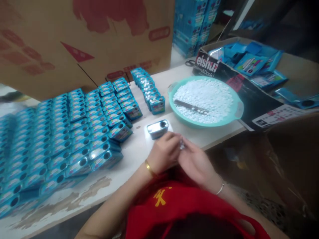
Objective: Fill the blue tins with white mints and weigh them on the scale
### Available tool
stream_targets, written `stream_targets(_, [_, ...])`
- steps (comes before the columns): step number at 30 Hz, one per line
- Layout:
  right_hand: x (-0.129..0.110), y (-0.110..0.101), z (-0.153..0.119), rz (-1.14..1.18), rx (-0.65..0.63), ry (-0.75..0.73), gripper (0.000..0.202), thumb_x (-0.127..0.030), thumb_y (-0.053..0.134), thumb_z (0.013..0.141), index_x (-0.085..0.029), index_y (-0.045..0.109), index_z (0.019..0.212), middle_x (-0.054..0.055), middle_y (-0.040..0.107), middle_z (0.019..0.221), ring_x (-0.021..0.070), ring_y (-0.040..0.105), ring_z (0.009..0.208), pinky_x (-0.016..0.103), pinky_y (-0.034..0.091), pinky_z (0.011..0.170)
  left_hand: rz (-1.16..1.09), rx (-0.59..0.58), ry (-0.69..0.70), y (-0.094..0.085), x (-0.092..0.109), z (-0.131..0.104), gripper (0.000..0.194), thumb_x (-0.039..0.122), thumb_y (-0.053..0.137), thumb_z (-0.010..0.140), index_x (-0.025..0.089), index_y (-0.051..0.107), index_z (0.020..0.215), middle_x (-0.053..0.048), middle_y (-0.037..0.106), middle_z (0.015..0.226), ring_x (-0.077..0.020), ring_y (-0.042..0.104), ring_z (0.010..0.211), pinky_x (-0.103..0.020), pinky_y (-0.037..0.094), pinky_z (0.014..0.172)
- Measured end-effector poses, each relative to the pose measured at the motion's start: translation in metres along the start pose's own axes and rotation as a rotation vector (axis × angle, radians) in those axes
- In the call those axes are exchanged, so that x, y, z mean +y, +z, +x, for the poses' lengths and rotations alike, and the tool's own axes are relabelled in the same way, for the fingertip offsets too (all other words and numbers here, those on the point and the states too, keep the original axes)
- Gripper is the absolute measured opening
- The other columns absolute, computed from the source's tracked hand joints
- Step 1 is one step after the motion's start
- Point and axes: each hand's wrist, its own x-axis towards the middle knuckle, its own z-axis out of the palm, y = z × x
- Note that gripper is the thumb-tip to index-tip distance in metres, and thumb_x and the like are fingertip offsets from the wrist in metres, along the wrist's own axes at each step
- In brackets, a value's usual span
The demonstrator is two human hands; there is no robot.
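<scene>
My left hand (164, 151), with a gold bracelet at the wrist, has its fingers bent together near the table's front edge. My right hand (196, 162) meets it at the fingertips, partly cupped, with a few small white pieces (182, 144) in it. Just beyond my left hand a small metallic-topped box (158, 128) rests on a white square. Behind my right hand is a mint-green bowl (206, 124) full of white pieces, with a dark flat strip (190, 107) lying on them.
Rows of blue boxes (79, 132) cover the left of the table (134, 149). A short row (157, 104) carries white pieces. A large cardboard carton (112, 43) stands behind. At the right, an open box (231, 83) holds blue packs. Scissors (190, 63) lie beside it.
</scene>
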Motion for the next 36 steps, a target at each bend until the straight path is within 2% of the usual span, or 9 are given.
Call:
stream_targets(4, [-0.005, 0.017, 0.01, 0.043, -0.041, -0.038, 0.025, -0.013, 0.04, 0.092, -0.012, 0.065, 0.093, 0.008, 0.07, 0.093, 0.0131, 0.066, 0.093, 0.028, 0.049, 0.097, -0.014, 0.156, -0.073, -0.032, -0.011, 0.025, 0.008, 0.013, 0.053, 0.083, 0.017, 0.06, 0.082, -0.002, 0.059, 0.079, -0.0114, 0.055, 0.072, -0.023, 0.047, 0.068])
stream_targets(8, [-0.007, 0.012, 0.016, 0.054, 0.034, -0.055, 0.019, -0.014, 0.044, 0.091, -0.012, 0.063, 0.091, 0.01, 0.069, 0.096, 0.0163, 0.065, 0.101, 0.031, 0.046, 0.101, 0.093, 0.108, -0.134, -0.046, -0.025, 0.033, 0.01, 0.016, 0.052, 0.085, 0.016, 0.062, 0.083, -0.003, 0.061, 0.08, -0.0129, 0.056, 0.073, -0.025, 0.046, 0.068])
stream_targets(12, [-0.008, 0.007, 0.016, 0.047, 0.059, -0.063, 0.019, -0.017, 0.044, 0.091, -0.013, 0.063, 0.094, 0.01, 0.068, 0.103, 0.0179, 0.062, 0.109, 0.032, 0.045, 0.103, 0.165, -0.015, -0.095, -0.04, -0.034, 0.031, 0.017, 0.02, 0.049, 0.088, 0.017, 0.062, 0.098, -0.007, 0.06, 0.095, -0.0157, 0.057, 0.085, -0.027, 0.046, 0.075])
stream_targets(14, [-0.009, 0.007, 0.016, 0.042, 0.046, -0.065, 0.021, -0.018, 0.043, 0.092, -0.012, 0.063, 0.096, 0.011, 0.067, 0.107, 0.0189, 0.06, 0.113, 0.032, 0.045, 0.103, 0.226, -0.053, -0.078, -0.035, -0.036, 0.032, 0.016, 0.021, 0.048, 0.088, 0.017, 0.063, 0.095, -0.007, 0.059, 0.092, -0.0155, 0.055, 0.082, -0.027, 0.045, 0.072])
stream_targets(19, [-0.01, 0.01, 0.016, 0.03, 0.032, -0.045, 0.022, -0.021, 0.043, 0.092, -0.014, 0.063, 0.099, 0.01, 0.067, 0.112, 0.018, 0.058, 0.115, 0.032, 0.045, 0.103, 0.323, 0.018, -0.12, -0.038, -0.034, 0.034, 0.016, 0.02, 0.047, 0.088, 0.017, 0.062, 0.086, -0.005, 0.056, 0.083, -0.016, 0.053, 0.078, -0.029, 0.044, 0.071])
stream_targets(21, [-0.01, 0.01, 0.015, 0.038, 0.004, -0.029, 0.023, -0.022, 0.042, 0.093, -0.015, 0.063, 0.098, 0.009, 0.068, 0.109, 0.0162, 0.06, 0.112, 0.031, 0.045, 0.102, 0.275, 0.021, -0.088, -0.041, -0.028, 0.034, 0.015, 0.02, 0.048, 0.088, 0.017, 0.062, 0.094, -0.006, 0.057, 0.088, -0.0168, 0.054, 0.083, -0.03, 0.045, 0.075])
stream_targets(27, [-0.009, 0.008, 0.011, 0.034, -0.102, -0.01, 0.028, -0.022, 0.038, 0.095, -0.017, 0.065, 0.1, 0.003, 0.07, 0.097, 0.0098, 0.064, 0.091, 0.024, 0.051, 0.091, 0.09, -0.197, 0.048, -0.026, -0.008, 0.025, 0.025, 0.016, 0.044, 0.089, 0.018, 0.055, 0.111, -0.01, 0.054, 0.104, -0.0167, 0.053, 0.093, -0.029, 0.048, 0.08])
stream_targets(32, [-0.008, 0.005, 0.009, 0.024, -0.096, -0.001, 0.029, -0.018, 0.037, 0.095, -0.017, 0.065, 0.101, 0.002, 0.07, 0.1, 0.0095, 0.063, 0.095, 0.022, 0.051, 0.089, 0.172, -0.207, 0.048, -0.012, -0.006, 0.021, 0.02, 0.016, 0.04, 0.09, 0.016, 0.057, 0.1, -0.009, 0.054, 0.094, -0.0158, 0.053, 0.084, -0.027, 0.048, 0.071])
stream_targets(36, [-0.007, 0.008, 0.006, 0.031, -0.114, 0.006, 0.027, -0.018, 0.039, 0.095, -0.017, 0.065, 0.101, 0.002, 0.07, 0.102, 0.008, 0.063, 0.097, 0.02, 0.048, 0.094, 0.077, -0.124, 0.054, -0.021, -0.01, 0.025, 0.014, 0.016, 0.045, 0.088, 0.017, 0.057, 0.095, -0.006, 0.054, 0.092, -0.0135, 0.053, 0.081, -0.024, 0.047, 0.07])
